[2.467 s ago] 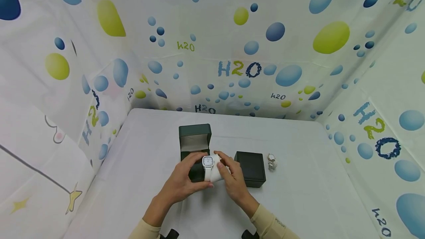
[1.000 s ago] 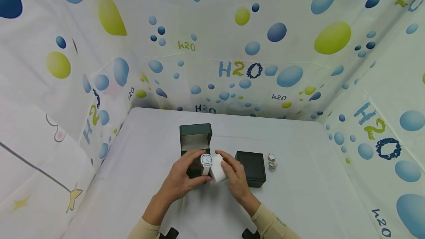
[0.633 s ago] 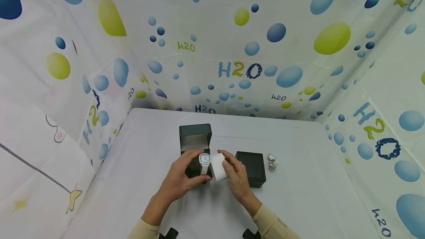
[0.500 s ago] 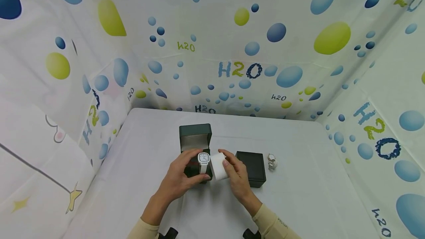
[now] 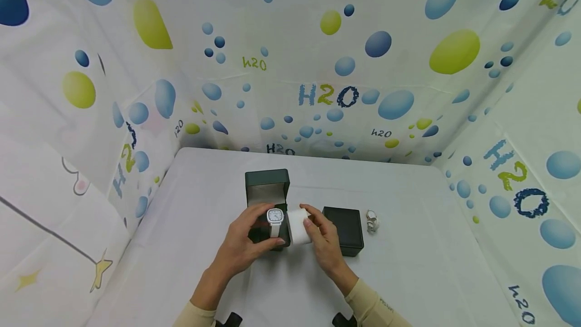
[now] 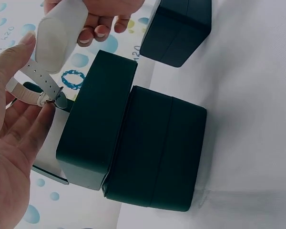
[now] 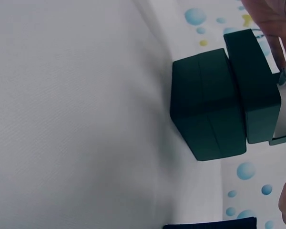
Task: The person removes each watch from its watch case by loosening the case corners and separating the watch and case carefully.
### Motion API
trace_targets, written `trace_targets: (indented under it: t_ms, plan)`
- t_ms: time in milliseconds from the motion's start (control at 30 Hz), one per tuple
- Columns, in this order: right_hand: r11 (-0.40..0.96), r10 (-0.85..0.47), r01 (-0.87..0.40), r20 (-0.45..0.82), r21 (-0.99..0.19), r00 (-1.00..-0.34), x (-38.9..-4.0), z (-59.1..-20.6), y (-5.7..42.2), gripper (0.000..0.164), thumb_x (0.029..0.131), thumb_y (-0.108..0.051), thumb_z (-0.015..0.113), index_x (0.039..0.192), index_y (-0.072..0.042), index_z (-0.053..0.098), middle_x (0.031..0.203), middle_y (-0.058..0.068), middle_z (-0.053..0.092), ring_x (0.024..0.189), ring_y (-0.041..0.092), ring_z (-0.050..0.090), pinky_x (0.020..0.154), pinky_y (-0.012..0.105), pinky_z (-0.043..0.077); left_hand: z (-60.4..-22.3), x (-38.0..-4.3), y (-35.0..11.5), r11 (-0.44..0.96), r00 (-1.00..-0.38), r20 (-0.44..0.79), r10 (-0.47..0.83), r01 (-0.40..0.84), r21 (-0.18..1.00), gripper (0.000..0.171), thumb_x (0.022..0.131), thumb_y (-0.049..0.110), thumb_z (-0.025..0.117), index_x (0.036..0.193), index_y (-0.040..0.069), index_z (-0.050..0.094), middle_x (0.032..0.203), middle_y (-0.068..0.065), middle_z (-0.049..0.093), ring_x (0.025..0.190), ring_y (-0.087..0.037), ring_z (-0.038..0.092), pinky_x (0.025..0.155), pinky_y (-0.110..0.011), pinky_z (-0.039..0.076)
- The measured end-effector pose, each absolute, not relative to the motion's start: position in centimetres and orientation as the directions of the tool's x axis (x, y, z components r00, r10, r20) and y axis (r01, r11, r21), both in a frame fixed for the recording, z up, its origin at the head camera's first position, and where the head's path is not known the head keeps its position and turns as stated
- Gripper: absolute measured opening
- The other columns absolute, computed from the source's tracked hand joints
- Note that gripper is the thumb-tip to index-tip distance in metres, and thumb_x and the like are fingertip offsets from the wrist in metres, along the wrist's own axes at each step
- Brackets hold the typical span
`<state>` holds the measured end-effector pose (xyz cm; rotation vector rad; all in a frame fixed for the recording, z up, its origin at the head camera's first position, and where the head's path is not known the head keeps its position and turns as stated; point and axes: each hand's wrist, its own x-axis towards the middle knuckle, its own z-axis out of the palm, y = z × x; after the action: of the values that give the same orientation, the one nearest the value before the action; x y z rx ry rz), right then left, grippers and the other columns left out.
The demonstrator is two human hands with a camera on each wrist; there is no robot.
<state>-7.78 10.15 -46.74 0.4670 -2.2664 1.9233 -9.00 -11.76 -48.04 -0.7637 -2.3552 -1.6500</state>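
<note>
My left hand [image 5: 238, 241] pinches a white wristwatch [image 5: 275, 217] between thumb and fingers, its square face turned up. In the left wrist view its perforated strap [image 6: 44, 80] hangs in a loop with the buckle by the fingertips. Beside it, my right hand [image 5: 325, 240] grips a white watch cushion [image 5: 297, 227], a small gap apart from the watch. Both are above or in front of a dark green watch box [image 5: 267, 179], whose lid stands raised. The hand and the watch partly cover the box's inside.
Right of my right hand sits a closed black box [image 5: 343, 230]. A metal-banded watch [image 5: 372, 221] lies beyond it on the white table [image 5: 408, 266]. Curtains [image 5: 295, 54] printed with bubbles hang behind and at both sides.
The watch, earlier against the cushion, has moved left with my left hand, widening the gap between them. My right hand, with the cushion, has shifted slightly right. The boxes have stayed put.
</note>
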Motion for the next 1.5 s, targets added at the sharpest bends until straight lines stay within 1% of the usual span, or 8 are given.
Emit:
trace_targets:
  t_ms: [333,567,767,867,967,1133,1233,1500]
  plan:
    - [0.168,-0.156,-0.296,0.271,-0.94,-0.95,-8.0,-47.2,9.8,0.032,0.099,-0.005,0.05,0.13,-0.006,0.055,0.086,0.008,0.062,0.082,0.012,0.055,0.064,0.027,0.045,-47.8,-9.0,-12.2,0.255,-0.847,0.438,0.3,0.514,0.819,0.076,0.074,0.029,0.084,0.14,0.023,0.047,0.132,0.001,0.052,0.115,-0.015,0.055,0.085,-0.034,0.054]
    - [0.183,-0.168,-0.279,0.25,-0.943,-0.954,-8.1,-47.0,9.5,0.033,0.099,-0.008,0.051,0.132,-0.009,0.053,0.088,0.013,0.062,0.086,0.015,0.055,0.071,0.029,0.044,-47.9,-9.0,-12.5,0.259,-0.849,0.444,0.287,0.515,0.817,0.076,0.074,0.028,0.084,0.14,0.023,0.047,0.131,-0.001,0.053,0.116,-0.015,0.055,0.086,-0.029,0.054]
    - [0.179,-0.177,-0.278,0.247,-0.944,-0.953,-8.3,-46.8,9.0,0.032,0.099,-0.008,0.052,0.131,-0.008,0.053,0.085,0.014,0.061,0.084,0.019,0.054,0.068,0.027,0.043,-47.9,-9.0,-12.5,0.262,-0.849,0.449,0.278,0.517,0.815,0.075,0.074,0.029,0.083,0.14,0.022,0.047,0.131,0.002,0.053,0.116,-0.015,0.054,0.086,-0.028,0.053]
    - [0.169,-0.189,-0.286,0.254,-0.943,-0.949,-8.5,-46.7,8.7,0.033,0.099,-0.008,0.052,0.132,-0.008,0.052,0.086,0.016,0.062,0.082,0.021,0.054,0.068,0.029,0.043,-47.7,-9.0,-12.7,0.275,-0.849,0.453,0.272,0.519,0.809,0.075,0.074,0.029,0.083,0.139,0.022,0.048,0.13,0.004,0.053,0.115,-0.015,0.055,0.086,-0.027,0.054]
    - [0.174,-0.201,-0.3,0.265,-0.938,-0.943,-8.7,-46.7,8.5,0.034,0.099,-0.008,0.053,0.133,-0.009,0.051,0.087,0.018,0.062,0.081,0.024,0.053,0.073,0.032,0.042,-47.8,-9.0,-12.8,0.285,-0.848,0.458,0.267,0.524,0.803,0.074,0.075,0.027,0.083,0.14,0.021,0.047,0.13,0.004,0.053,0.113,-0.015,0.055,0.085,-0.027,0.053]
    - [0.207,-0.195,-0.323,0.285,-0.923,-0.939,-8.9,-46.6,8.2,0.035,0.098,-0.009,0.055,0.133,-0.01,0.052,0.087,0.014,0.064,0.083,0.025,0.053,0.083,0.04,0.037,-47.9,-9.0,-13.1,0.307,-0.848,0.467,0.252,0.528,0.792,0.075,0.075,0.027,0.084,0.14,0.021,0.047,0.129,0.003,0.053,0.112,-0.015,0.055,0.084,-0.028,0.054]
    - [0.217,-0.193,-0.331,0.292,-0.918,-0.937,-9.0,-46.6,8.0,0.035,0.097,-0.01,0.056,0.132,-0.01,0.052,0.087,0.012,0.065,0.083,0.025,0.053,0.084,0.045,0.035,-47.8,-9.0,-13.3,0.322,-0.853,0.463,0.24,0.52,0.791,0.075,0.075,0.028,0.084,0.14,0.023,0.047,0.129,0.004,0.053,0.113,-0.014,0.054,0.084,-0.03,0.055]
    - [0.247,-0.187,-0.321,0.28,-0.914,-0.942,-9.2,-46.7,7.6,0.035,0.097,-0.012,0.057,0.132,-0.011,0.052,0.089,0.009,0.067,0.086,0.026,0.053,0.082,0.033,0.033,-47.6,-9.1,-13.8,0.329,-0.848,0.482,0.221,0.53,0.781,0.074,0.075,0.025,0.084,0.139,0.021,0.048,0.129,0.002,0.053,0.113,-0.015,0.055,0.084,-0.029,0.054]
